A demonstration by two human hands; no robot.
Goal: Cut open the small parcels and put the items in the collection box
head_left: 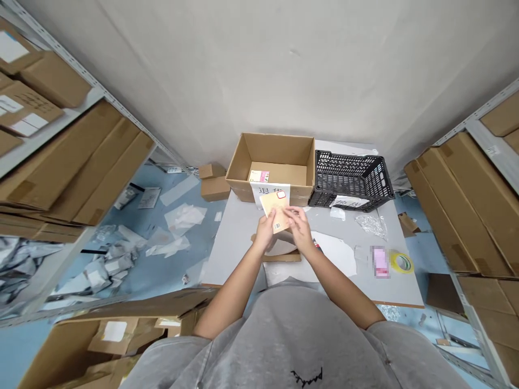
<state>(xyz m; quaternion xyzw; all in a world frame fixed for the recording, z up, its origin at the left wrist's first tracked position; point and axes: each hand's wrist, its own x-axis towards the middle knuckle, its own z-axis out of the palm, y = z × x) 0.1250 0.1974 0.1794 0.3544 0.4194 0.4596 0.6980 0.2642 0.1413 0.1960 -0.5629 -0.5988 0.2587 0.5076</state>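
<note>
While the left hand (265,231) pinches a yellow packet (271,205), the right hand (299,226) touches its edge, grip unclear.

Packet (269,202) before carton (300,193); crate (344,187) right of carton, both on table (231,232).

grey top (292,329) has a faded-looking surface, loose short sleeves (417,343) and seams (387,361) along both sides; small black script-like mark (307,377) on its front, illegible; left hand (265,228) and right hand (300,229) are bare
</note>
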